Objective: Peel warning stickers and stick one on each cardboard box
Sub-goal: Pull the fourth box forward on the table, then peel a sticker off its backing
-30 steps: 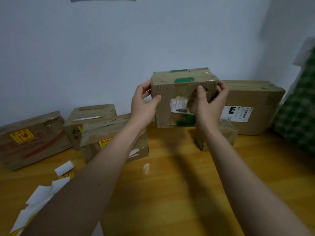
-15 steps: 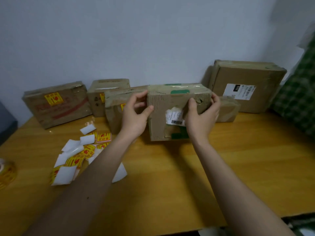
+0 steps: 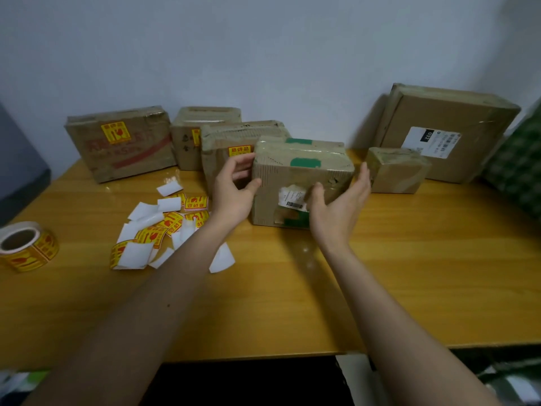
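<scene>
A cardboard box with green tape [image 3: 301, 171] and a torn white label stands on the wooden table [image 3: 409, 259] in the middle. My left hand [image 3: 234, 191] is at its left side, thumb touching the front corner, fingers relaxed. My right hand [image 3: 339, 206] is just off its right side, fingers straight, holding nothing. Three boxes at the back left carry yellow warning stickers: a wide one [image 3: 120, 142], a small one [image 3: 202, 133] and one behind my left hand [image 3: 234, 139]. Loose yellow stickers and white backings [image 3: 164, 230] lie on the left. A sticker roll [image 3: 26, 244] sits far left.
A large box with a white shipping label [image 3: 448, 130] leans on the wall at the back right, with a small plain box [image 3: 395, 171] in front of it. Green checked fabric [image 3: 521, 165] is at the right edge. A dark object [image 3: 17, 165] stands at the far left.
The green-taped box came down from mid-air onto the table. Both hands, which gripped its sides, have loosened; the right hand has come away from it.
</scene>
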